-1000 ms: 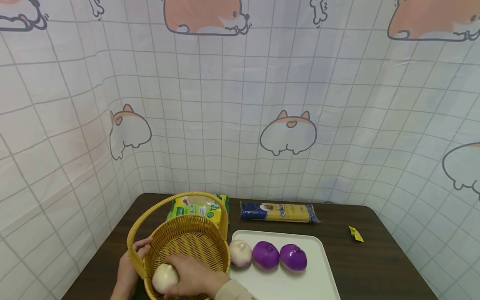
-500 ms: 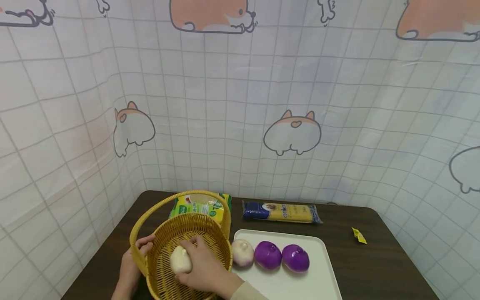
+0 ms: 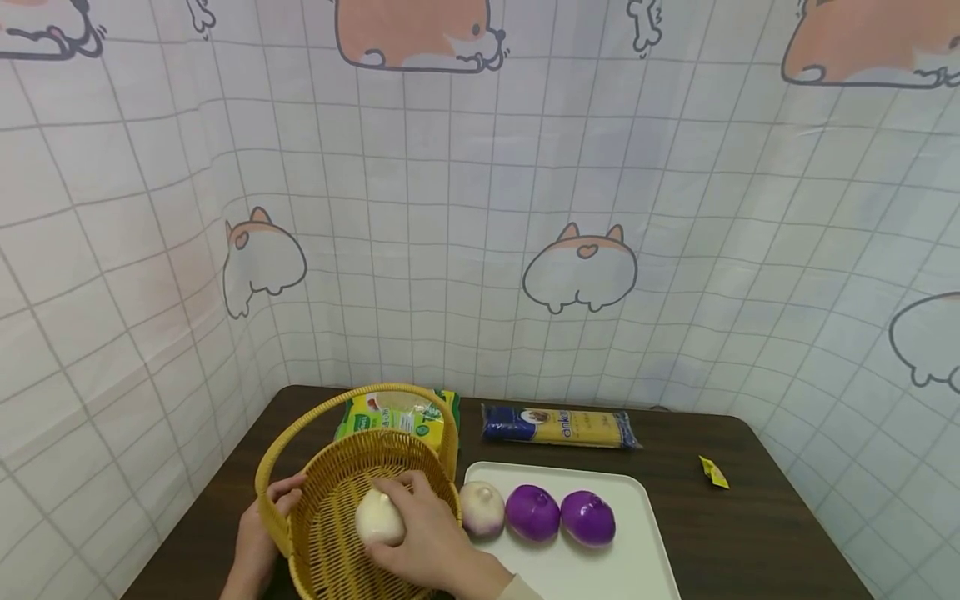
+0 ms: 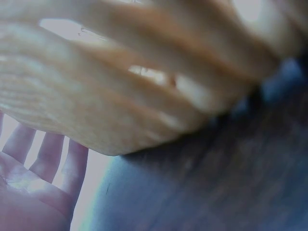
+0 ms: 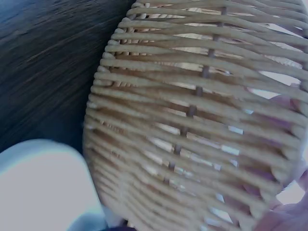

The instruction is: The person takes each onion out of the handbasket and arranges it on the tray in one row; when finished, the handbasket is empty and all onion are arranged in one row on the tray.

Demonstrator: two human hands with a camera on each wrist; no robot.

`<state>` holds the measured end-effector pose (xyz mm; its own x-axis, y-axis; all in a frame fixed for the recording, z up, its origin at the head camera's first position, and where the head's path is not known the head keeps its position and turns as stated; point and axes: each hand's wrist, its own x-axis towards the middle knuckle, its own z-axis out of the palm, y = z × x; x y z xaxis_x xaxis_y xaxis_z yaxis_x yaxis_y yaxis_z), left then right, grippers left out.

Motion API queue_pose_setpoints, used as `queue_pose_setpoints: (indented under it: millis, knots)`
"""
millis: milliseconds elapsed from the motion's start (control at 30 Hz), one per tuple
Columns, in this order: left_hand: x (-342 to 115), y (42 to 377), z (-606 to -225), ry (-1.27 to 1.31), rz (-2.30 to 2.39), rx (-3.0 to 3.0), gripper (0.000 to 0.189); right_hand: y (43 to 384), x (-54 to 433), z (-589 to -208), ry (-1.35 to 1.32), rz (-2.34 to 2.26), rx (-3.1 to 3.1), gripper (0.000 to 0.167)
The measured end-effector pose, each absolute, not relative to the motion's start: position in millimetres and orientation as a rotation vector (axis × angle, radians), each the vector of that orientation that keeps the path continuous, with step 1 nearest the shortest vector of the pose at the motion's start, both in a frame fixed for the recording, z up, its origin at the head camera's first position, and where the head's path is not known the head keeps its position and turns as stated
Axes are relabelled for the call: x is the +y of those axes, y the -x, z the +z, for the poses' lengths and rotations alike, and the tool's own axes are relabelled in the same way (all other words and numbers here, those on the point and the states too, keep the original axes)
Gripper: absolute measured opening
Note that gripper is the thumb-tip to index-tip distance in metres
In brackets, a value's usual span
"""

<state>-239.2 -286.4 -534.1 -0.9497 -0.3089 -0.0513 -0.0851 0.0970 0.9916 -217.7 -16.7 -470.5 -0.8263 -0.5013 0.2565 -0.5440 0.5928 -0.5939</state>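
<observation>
A yellow wicker basket (image 3: 330, 500) with a tall arched handle stands at the left of the table. My right hand (image 3: 431, 529) is inside its opening, thumb and fingers curled round a white onion (image 3: 379, 518). At the basket's left side, my left hand (image 3: 258, 529) rests against the outer wall with fingertips at the rim beside the handle base. In the left wrist view its fingers (image 4: 48, 149) look fairly straight, their tips hidden by the wickerwork. The right wrist view is mostly filled by the basket's woven side (image 5: 192, 115), and the onion is out of sight there.
A white tray (image 3: 577, 575) right of the basket bears a pale onion (image 3: 482, 509) and two purple onions (image 3: 532, 513). Behind lie a green-yellow food packet (image 3: 405, 417) and a pasta packet (image 3: 562, 426). A small yellow wrapper (image 3: 713, 472) lies at the right.
My right hand has moved the white onion from the basket's near left toward its middle right. My left hand has stayed at the basket's left side.
</observation>
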Motion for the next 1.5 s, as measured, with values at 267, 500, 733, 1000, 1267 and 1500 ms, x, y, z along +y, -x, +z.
queue_pose_setpoints:
  millis: [267,500,733,1000,1267,1500]
  knots:
    - [-285,239,-534,-0.406,-1.942,-2.176,0.053,210,0,-467,-0.845,1.183,-2.694,0.081]
    - [-284,238,-533,-0.407,-1.924,-2.199,0.055,205,16,-468,-0.782,1.29,-2.691,0.079]
    - [-283,239,-533,-0.396,-1.904,-2.201,0.052,202,30,-465,-0.74,1.309,-2.644,0.072]
    - [-283,237,-533,-0.417,-1.93,-2.189,0.051,203,54,-469,-0.606,1.316,-2.617,0.069]
    - [-285,239,-534,-0.429,-1.944,-2.177,0.054,201,76,-473,-0.549,1.338,-2.553,0.07]
    - [-283,239,-533,-0.417,-1.938,-2.173,0.054,199,96,-481,-0.501,1.305,-2.482,0.072]
